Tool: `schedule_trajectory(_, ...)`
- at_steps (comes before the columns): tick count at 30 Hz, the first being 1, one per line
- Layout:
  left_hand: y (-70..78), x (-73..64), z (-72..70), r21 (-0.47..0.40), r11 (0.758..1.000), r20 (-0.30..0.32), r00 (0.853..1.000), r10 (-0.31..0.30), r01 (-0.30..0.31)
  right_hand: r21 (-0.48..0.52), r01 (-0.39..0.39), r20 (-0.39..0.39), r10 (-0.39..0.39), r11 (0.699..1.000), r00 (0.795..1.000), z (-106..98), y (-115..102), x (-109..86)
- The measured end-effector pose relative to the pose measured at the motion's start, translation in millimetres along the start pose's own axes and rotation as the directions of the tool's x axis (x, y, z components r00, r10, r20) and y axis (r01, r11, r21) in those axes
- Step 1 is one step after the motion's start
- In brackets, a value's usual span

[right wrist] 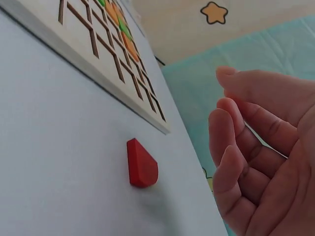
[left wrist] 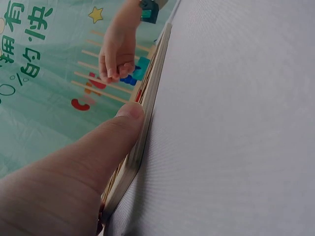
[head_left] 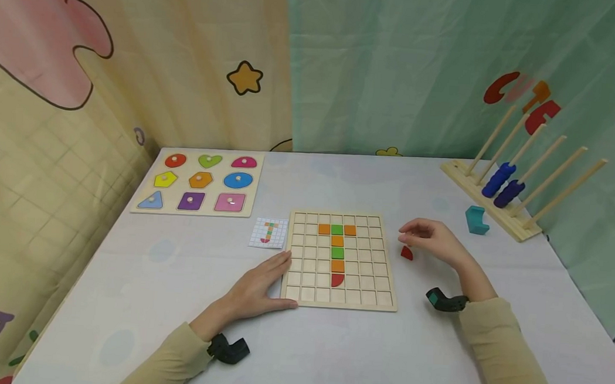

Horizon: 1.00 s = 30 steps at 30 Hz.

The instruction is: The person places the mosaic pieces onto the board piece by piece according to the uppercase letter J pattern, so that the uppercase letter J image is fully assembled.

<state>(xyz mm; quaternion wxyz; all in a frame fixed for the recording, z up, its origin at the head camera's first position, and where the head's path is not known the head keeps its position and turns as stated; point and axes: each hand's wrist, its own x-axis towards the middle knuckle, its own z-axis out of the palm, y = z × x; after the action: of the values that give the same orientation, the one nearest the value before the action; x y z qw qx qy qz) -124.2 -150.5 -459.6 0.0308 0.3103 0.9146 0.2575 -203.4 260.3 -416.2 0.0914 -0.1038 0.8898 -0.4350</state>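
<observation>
A wooden grid board (head_left: 364, 300) lies on the table. Orange and green square tiles sit in its cells, with an orange tile (head_left: 338, 241) among them and a red quarter-circle tile (head_left: 337, 280) at the column's foot. My left hand (head_left: 253, 288) rests at the board's left side, fingers extended and thumb (left wrist: 130, 110) against the near edge. To the board's right, my right hand (head_left: 435, 240) hovers with loosely bent fingers and nothing between them. Below it a loose red quarter-circle piece (right wrist: 142, 166) lies on the table. A pattern card (head_left: 254, 241) lies beside the board's left edge.
At the back left lies a shape puzzle board (head_left: 142, 208) with knobbed pieces. A wooden peg stand (head_left: 522, 231) with blue beads stands at the right, a teal piece (head_left: 476, 220) near it. Curtains (head_left: 367, 72) hang behind the white table (head_left: 329, 358).
</observation>
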Motion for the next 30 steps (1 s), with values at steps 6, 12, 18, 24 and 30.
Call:
schedule_trajectory(6,-1.2,0.0,0.9,0.003,1.0,-0.007,1.0,0.009,-0.009,0.009,-0.012,0.011,0.012,1.0,1.0,-3.5,11.6,1.9)
schedule_trajectory(12,-1.3,0.0,0.7,0.007,1.0,-0.008,1.0,0.011,-0.011,0.017,-0.018,0.036,0.017,1.0,0.999,-3.8,21.9,4.2)
schedule_trajectory(18,-1.3,0.4,0.7,-0.001,1.0,-0.005,1.0,0.01,-0.01,-0.015,-0.01,0.037,0.011,1.0,0.999,-1.7,27.3,4.9)
schedule_trajectory(24,-1.5,0.3,0.9,0.004,1.0,-0.006,1.0,0.007,-0.007,-0.032,-0.012,0.036,0.013,0.999,0.999,-0.4,28.7,4.3)
schedule_trajectory(30,-1.5,0.0,0.8,0.005,1.0,-0.008,1.0,0.006,-0.006,-0.031,-0.006,0.04,0.007,1.0,0.999,1.4,31.0,4.2)
